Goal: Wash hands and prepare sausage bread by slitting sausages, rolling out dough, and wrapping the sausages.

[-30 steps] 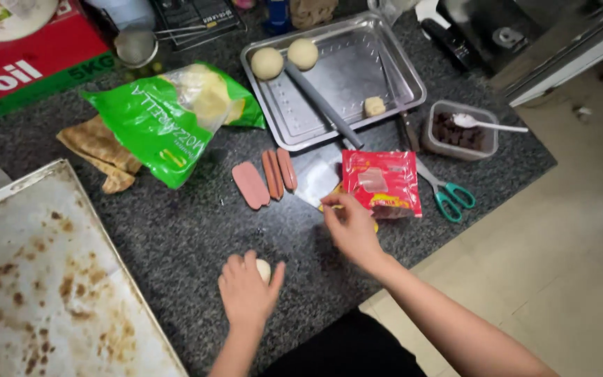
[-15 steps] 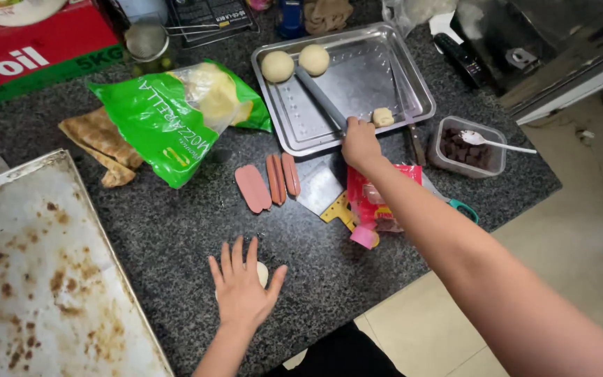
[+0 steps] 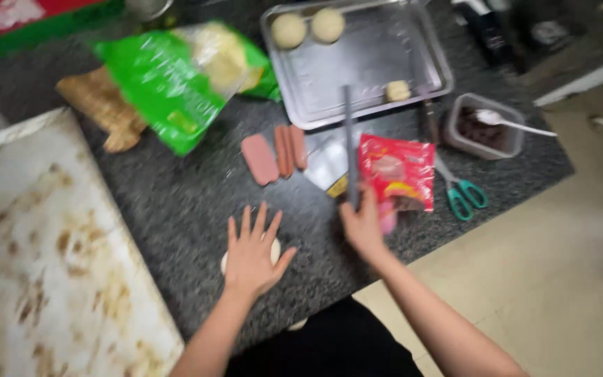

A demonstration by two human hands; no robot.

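My left hand (image 3: pixel 251 253) lies flat, fingers spread, on a pale dough piece (image 3: pixel 274 252) on the dark speckled counter. My right hand (image 3: pixel 363 225) grips the lower end of a long thin grey rod (image 3: pixel 349 143), held upright over the counter. Just beyond it lie a red packet (image 3: pixel 397 169), several pink sausage strips (image 3: pixel 276 153) and a metal tray (image 3: pixel 413 59) with two dough balls (image 3: pixel 308 27) at its far left and a smaller dough piece (image 3: pixel 398 90) near its front right.
A stained baking sheet (image 3: pixel 43 258) fills the left. A green bag (image 3: pixel 169 77) with pale contents and a brown flat piece (image 3: pixel 99 108) lie behind. Teal-handled scissors (image 3: pixel 462 192) and a small tub with a white spoon (image 3: pixel 486 126) sit at the right. The counter's edge runs near my body.
My right hand reached to the tray, took the grey rod and drew it back toward me, over the red packet. My left hand stayed pressed on the dough.
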